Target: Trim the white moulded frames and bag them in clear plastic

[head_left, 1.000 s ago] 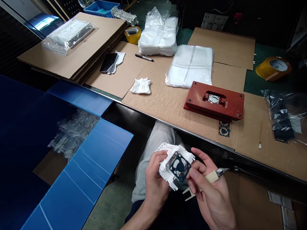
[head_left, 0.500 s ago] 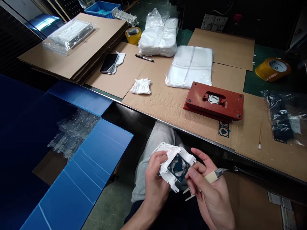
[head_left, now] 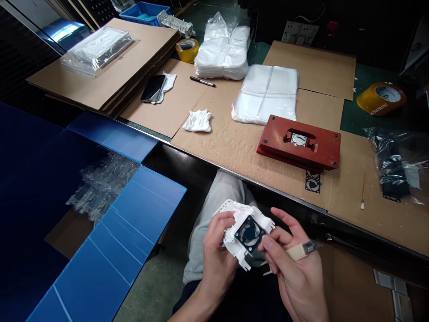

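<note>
My left hand (head_left: 219,243) grips a white plastic housing (head_left: 239,259) over my lap, fingers wrapped round its left side. A black square fan-patterned piece (head_left: 250,233) lies on the housing's face, with a round vaned opening in its middle. My right hand (head_left: 288,257) is closed, thumb and fingertips at the right edge of the black piece. Lodged in that hand is a cream-handled knife (head_left: 298,252), its metal blade pointing right. Two thin pale prongs (head_left: 266,267) show below the right fingers; whether they belong to the knife is hidden.
On the cardboard-covered bench stands a red fixture (head_left: 301,154), with fan-patterned black pieces (head_left: 313,184) beside it. A cotton swab (head_left: 363,192), tape roll (head_left: 382,98), white bag bundles (head_left: 266,94) and phone (head_left: 153,88) lie around. Blue panels (head_left: 110,237) border a bin of clear parts at left.
My right hand has shifted and turned slightly, tipping the knife's blade a little lower and to the right. The housing and my left hand stay almost in place.
</note>
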The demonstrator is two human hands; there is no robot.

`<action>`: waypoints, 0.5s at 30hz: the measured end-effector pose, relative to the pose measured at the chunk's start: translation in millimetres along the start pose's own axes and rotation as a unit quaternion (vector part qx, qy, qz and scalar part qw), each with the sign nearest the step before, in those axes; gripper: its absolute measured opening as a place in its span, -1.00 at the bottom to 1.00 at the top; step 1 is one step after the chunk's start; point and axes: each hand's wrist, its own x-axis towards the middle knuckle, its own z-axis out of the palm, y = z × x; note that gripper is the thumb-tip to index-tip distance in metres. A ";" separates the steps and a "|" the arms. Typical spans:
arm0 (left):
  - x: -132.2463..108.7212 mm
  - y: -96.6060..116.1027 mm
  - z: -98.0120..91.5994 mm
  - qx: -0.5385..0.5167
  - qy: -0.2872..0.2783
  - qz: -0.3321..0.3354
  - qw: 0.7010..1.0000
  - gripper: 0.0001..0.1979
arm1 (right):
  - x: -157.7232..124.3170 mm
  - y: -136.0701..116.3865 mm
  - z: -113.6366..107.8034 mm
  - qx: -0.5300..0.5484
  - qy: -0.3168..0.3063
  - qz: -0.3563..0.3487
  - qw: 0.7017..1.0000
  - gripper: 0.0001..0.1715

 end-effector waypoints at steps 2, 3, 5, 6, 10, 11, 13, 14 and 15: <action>-0.2 -0.6 0.2 0.001 0.001 -0.002 1.000 -0.86 | -0.3 -0.7 -0.1 -0.006 0.000 -0.001 1.000 -0.32; -0.4 -0.8 0.3 0.002 0.001 -0.002 1.000 -0.86 | -0.2 -0.9 -0.1 -0.005 -0.001 -0.001 1.000 -0.32; -0.9 -1.2 0.4 0.003 0.001 -0.003 1.000 -0.83 | 0.4 -0.5 0.1 0.000 -0.002 0.001 1.000 -0.31; -1.1 -1.4 0.5 0.003 0.001 -0.002 1.000 -0.82 | 0.8 0.0 0.2 0.002 -0.003 0.002 1.000 -0.31; -1.0 -1.8 0.7 0.000 0.002 0.000 1.000 -0.85 | 1.4 1.8 -0.4 0.008 -0.009 0.008 1.000 -0.31; -0.9 -1.8 0.6 0.000 0.002 -0.001 1.000 -0.86 | 1.4 2.0 -0.7 0.010 -0.010 0.008 1.000 -0.31; -0.6 -1.4 0.4 -0.002 0.003 -0.004 1.000 -0.86 | 1.5 2.4 -1.5 0.013 -0.010 0.007 1.000 -0.30; -0.5 -1.1 0.3 -0.002 0.003 -0.006 1.000 -0.87 | 1.6 2.6 -1.9 0.013 -0.011 0.007 1.000 -0.30; -0.4 -0.6 0.2 -0.003 0.001 -0.008 1.000 -0.87 | 1.6 2.7 -2.3 0.011 -0.013 0.007 1.000 -0.30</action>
